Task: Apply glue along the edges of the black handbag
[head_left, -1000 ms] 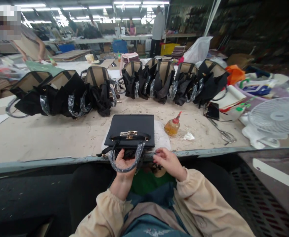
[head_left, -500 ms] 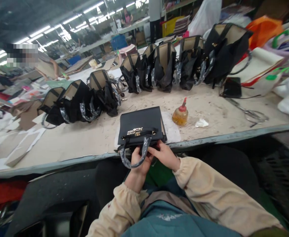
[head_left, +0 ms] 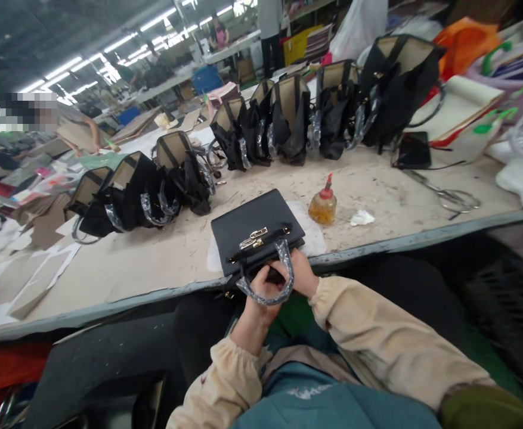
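A black handbag (head_left: 252, 226) with a gold clasp lies flat at the near edge of the worktable (head_left: 154, 262), its opening toward me. Its plastic-wrapped handle (head_left: 283, 280) hangs over the edge. My left hand (head_left: 259, 292) is under that handle, fingers curled into the bag's open top. Close beside it, my right hand (head_left: 301, 274) grips the bag's rim, its fingers partly hidden behind the handle.
Two rows of black bags with tan linings (head_left: 288, 113) stand along the table's far side. A glue bottle with a red tip (head_left: 322, 205), a white scrap (head_left: 362, 218) and scissors (head_left: 449, 196) lie to the right. Other people work at distant tables.
The view swung left and tilted. The bag has turned slightly, and my two hands have come together at its opening, the handle now draped over my left hand.
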Demonstrator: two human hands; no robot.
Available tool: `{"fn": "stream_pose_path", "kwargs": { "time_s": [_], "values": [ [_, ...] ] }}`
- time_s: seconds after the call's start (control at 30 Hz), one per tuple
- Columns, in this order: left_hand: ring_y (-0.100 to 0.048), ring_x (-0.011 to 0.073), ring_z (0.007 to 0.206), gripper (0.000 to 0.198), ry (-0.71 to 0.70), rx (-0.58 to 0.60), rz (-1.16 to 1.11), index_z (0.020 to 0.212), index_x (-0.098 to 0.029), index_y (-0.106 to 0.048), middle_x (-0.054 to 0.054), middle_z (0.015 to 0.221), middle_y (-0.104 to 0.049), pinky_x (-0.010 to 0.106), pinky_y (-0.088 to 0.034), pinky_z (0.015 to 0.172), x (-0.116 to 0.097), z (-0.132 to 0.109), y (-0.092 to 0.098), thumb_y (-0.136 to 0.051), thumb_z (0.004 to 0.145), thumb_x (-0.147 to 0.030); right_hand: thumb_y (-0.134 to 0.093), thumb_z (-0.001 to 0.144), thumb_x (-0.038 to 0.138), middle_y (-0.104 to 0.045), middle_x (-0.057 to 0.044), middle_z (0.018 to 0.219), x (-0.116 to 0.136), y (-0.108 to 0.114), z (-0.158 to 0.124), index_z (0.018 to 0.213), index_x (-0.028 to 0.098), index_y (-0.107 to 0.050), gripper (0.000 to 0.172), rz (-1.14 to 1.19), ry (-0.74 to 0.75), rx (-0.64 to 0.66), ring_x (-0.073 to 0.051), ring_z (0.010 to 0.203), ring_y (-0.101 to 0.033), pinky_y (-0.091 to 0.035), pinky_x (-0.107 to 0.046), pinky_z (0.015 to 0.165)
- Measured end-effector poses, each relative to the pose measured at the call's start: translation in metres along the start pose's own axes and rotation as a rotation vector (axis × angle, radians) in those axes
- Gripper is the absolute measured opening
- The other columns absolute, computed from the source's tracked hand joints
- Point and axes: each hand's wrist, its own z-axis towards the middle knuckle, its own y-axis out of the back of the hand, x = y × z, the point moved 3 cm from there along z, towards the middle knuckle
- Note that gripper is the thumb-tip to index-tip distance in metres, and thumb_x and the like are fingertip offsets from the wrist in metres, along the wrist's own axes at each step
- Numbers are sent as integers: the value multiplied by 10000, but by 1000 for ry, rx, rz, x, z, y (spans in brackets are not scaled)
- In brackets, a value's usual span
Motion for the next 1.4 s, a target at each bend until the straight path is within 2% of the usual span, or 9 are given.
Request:
{"fn": "stream_pose_path", "kwargs": {
  "time_s": [0.1, 0.23, 0.37, 0.5, 0.63, 0.83, 0.97, 1.13, 1.4],
  "values": [
    [-638, 260, 977, 294, 46, 158, -6, 1100, -123, -621, 140, 1058, -682, 460, -477, 913, -5, -10, 3, -573, 830, -231, -607, 749, 364, -668, -98, 902, -1, 5, 6, 858, 163, -588, 229, 49, 17, -46, -233, 857, -627, -500, -357, 786],
    [-649, 287, 981, 274, -39, 87, 158, 1021, -142, -659, 134, 1002, -705, 399, -521, 831, -16, -31, 26, -670, 755, -206, -584, 783, 343, -672, -95, 972, 4, 11, 8, 922, 162, -606, 229, 117, 56, -22, -234, 945, -619, -477, -373, 878],
    [-672, 199, 770, 263, -392, -214, 610, 911, -121, -684, 106, 867, -710, 235, -510, 662, -44, -60, 56, -767, 673, -198, -592, 778, 355, -664, -104, 1030, 7, 14, 6, 960, 160, -610, 266, 119, 72, -37, -251, 1019, -595, -452, -389, 929],
    [-590, 140, 1037, 358, -839, -528, 738, 899, -197, -703, 12, 957, -690, 135, -410, 882, -77, -76, 77, -791, 586, -46, -584, 774, 364, -668, -125, 1020, 6, 13, 5, 935, 150, -622, 270, 98, 42, -35, -273, 1000, -602, -439, -422, 942],
    [-640, 189, 939, 350, -528, -361, 783, 931, -177, -714, 45, 908, -718, 179, -485, 743, -75, -56, 81, -777, 603, -70, -596, 771, 381, -661, -117, 1050, 7, 11, 4, 954, 157, -619, 290, 116, 39, -42, -277, 1017, -597, -438, -428, 946],
    [-643, 172, 599, 186, -248, -138, 826, 820, -123, -707, 80, 708, -698, 222, -500, 512, -48, -41, 52, -707, 715, -276, -582, 786, 323, -661, -116, 1024, 3, 4, 1, 941, 157, -591, 228, 104, 30, -38, -255, 989, -609, -471, -384, 891],
    [-636, 160, 585, 57, -170, -177, 468, 746, -120, -672, 62, 658, -679, 279, -550, 580, -38, -29, 30, -635, 704, -105, -555, 816, 293, -661, -117, 977, 1, -3, -2, 975, 145, -570, 218, 88, -14, -10, -240, 922, -625, -487, -365, 840],
    [-686, 225, 748, 233, -54, -87, 323, 886, -112, -693, 100, 787, -724, 390, -567, 765, -27, -15, 21, -590, 700, -16, -532, 841, 230, -649, -107, 1037, 3, -5, -5, 1032, 162, -560, 204, -15, 6, 77, -227, 975, -612, -480, -326, 836],
    [-650, 246, 1005, 290, 69, 15, 185, 1090, -186, -646, 95, 1012, -717, 429, -500, 930, -22, -4, 23, -617, 829, -308, -570, 851, 352, -688, -101, 889, 19, -2, -13, 952, 150, -600, 227, -80, -123, 148, -232, 835, -648, -471, -281, 707]
  ]
}}
